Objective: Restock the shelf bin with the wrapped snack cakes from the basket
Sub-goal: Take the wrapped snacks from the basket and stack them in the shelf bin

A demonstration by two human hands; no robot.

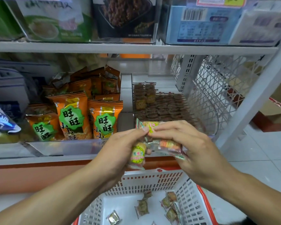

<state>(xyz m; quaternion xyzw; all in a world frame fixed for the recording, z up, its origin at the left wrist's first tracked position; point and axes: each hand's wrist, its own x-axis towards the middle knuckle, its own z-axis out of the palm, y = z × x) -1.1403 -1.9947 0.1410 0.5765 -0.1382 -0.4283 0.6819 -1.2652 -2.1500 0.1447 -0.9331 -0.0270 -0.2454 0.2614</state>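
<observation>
While both hands meet in front of the shelf, they share one bunch of wrapped snack cakes (152, 140): the left hand (120, 148) curls around a couple of packs from below, one with a round yellow label sticking out under the thumb, and the right hand (185, 140) pinches the top of the bunch with fingertips, wrappers fanned out under its palm. Looks like sorting or squaring the packs before drop-in, so they stack flat like the rows already there. The clear shelf bin (214, 111) sits just behind the hands, about half full of dark wrapped cakes in neat rows, front part bare, hence the bunch is held right at its front lip. Basket (152, 181) sits directly below, white mesh with red rim, a handful of loose packs (143, 207) left on its floor, so more trips are needed. Orange snack bags (71, 114) fill the neighbouring bin to the left; don't mix. Risk: slick wrappers, a pack could slip and fall back down.
</observation>
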